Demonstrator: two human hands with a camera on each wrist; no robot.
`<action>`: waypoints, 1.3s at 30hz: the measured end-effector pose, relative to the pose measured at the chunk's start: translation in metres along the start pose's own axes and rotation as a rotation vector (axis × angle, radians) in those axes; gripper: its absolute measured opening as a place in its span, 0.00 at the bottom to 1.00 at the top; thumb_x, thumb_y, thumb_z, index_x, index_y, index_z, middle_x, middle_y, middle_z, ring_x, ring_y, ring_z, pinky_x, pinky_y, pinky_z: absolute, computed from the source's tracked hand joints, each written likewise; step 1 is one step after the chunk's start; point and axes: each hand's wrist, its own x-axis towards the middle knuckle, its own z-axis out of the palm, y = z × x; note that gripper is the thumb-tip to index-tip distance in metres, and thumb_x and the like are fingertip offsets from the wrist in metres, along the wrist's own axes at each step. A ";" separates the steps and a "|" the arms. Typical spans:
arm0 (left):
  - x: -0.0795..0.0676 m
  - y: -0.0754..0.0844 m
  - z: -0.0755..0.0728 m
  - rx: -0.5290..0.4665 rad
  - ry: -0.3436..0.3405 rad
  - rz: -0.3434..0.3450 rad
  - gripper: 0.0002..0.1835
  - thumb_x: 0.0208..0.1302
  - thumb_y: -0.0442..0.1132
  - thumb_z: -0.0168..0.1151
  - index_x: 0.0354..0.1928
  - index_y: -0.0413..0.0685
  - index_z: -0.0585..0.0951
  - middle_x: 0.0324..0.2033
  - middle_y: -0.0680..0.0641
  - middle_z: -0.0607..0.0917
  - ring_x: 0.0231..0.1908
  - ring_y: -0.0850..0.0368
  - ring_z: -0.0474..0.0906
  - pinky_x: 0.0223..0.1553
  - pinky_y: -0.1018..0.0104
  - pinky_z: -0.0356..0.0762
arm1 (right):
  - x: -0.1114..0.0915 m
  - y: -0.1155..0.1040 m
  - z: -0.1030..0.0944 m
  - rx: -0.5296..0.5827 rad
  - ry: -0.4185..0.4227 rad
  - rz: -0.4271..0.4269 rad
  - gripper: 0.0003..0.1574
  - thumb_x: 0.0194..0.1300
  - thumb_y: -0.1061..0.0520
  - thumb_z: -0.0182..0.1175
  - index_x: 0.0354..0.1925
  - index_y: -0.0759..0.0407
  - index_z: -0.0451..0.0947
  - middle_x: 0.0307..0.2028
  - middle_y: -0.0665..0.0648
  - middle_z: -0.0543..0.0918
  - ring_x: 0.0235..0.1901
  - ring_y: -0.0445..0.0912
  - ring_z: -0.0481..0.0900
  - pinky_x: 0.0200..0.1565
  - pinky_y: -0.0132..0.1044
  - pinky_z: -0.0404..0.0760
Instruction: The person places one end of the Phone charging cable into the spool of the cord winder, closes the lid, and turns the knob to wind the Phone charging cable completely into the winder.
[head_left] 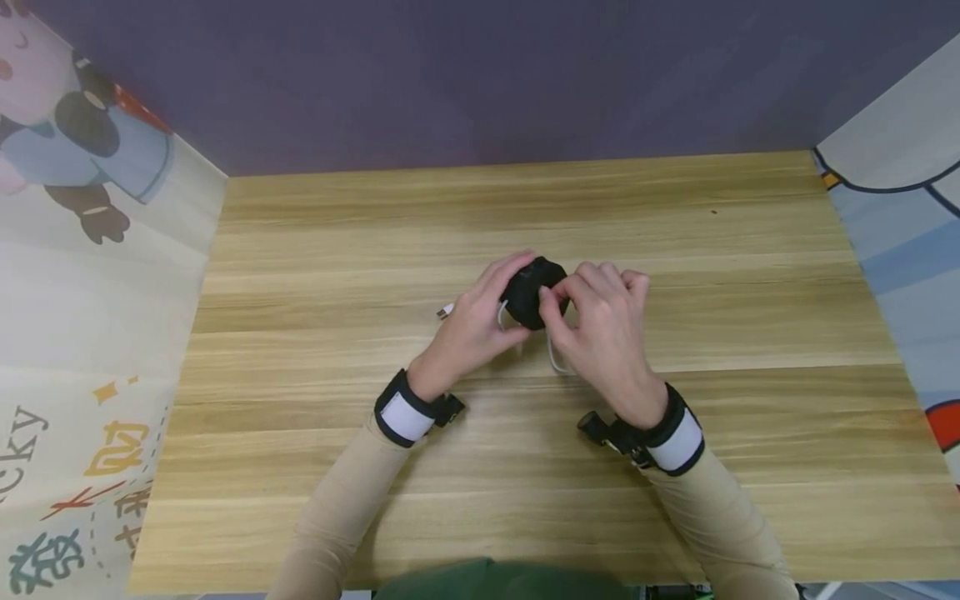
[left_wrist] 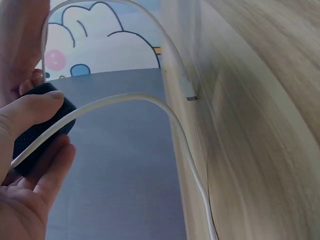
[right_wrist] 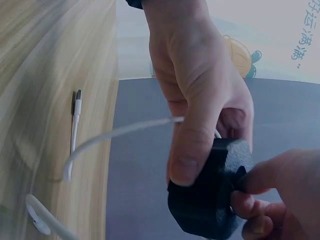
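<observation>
A black faceted block [head_left: 522, 293], rounded in outline, is between the two hands above the table. My left hand [head_left: 480, 315] grips it from the left side, its thumb [right_wrist: 192, 155] lying across one face. At the opposite edge, my right hand [head_left: 603, 321] pinches the block with thumb and forefinger; what exactly lies under those fingertips is hidden. A white cable [left_wrist: 135, 97] runs out past the left hand and curves down to the tabletop. Its USB plug [head_left: 445, 312] shows left of the left hand, and another small plug [left_wrist: 190, 92] appears in the left wrist view.
The wood-grain tabletop [head_left: 337, 275] spreads all around the hands. A dark purple-grey panel [head_left: 495, 83] borders its far edge. Printed wall panels [head_left: 82, 333] stand at the left and right. A tiny dark speck [head_left: 714, 212] lies at the far right.
</observation>
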 end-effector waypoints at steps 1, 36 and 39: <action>0.000 0.000 0.000 -0.010 -0.006 -0.013 0.45 0.44 0.32 0.72 0.67 0.41 0.62 0.62 0.38 0.69 0.61 0.53 0.67 0.61 0.67 0.67 | 0.000 0.001 0.000 0.003 -0.005 -0.007 0.20 0.62 0.51 0.55 0.19 0.60 0.77 0.19 0.54 0.75 0.24 0.48 0.66 0.36 0.53 0.58; 0.001 -0.007 -0.012 -0.120 -0.168 -0.086 0.45 0.45 0.36 0.73 0.68 0.46 0.63 0.61 0.45 0.72 0.60 0.58 0.66 0.61 0.66 0.66 | 0.008 0.027 -0.023 0.002 -0.233 -0.382 0.13 0.55 0.57 0.66 0.41 0.47 0.85 0.36 0.53 0.77 0.33 0.48 0.69 0.39 0.52 0.60; 0.000 -0.007 -0.013 -0.113 -0.201 -0.080 0.45 0.47 0.38 0.71 0.69 0.46 0.62 0.62 0.46 0.71 0.60 0.61 0.65 0.62 0.67 0.65 | 0.008 0.029 -0.025 -0.041 -0.261 -0.425 0.15 0.55 0.57 0.65 0.43 0.46 0.84 0.38 0.53 0.78 0.35 0.49 0.70 0.40 0.52 0.62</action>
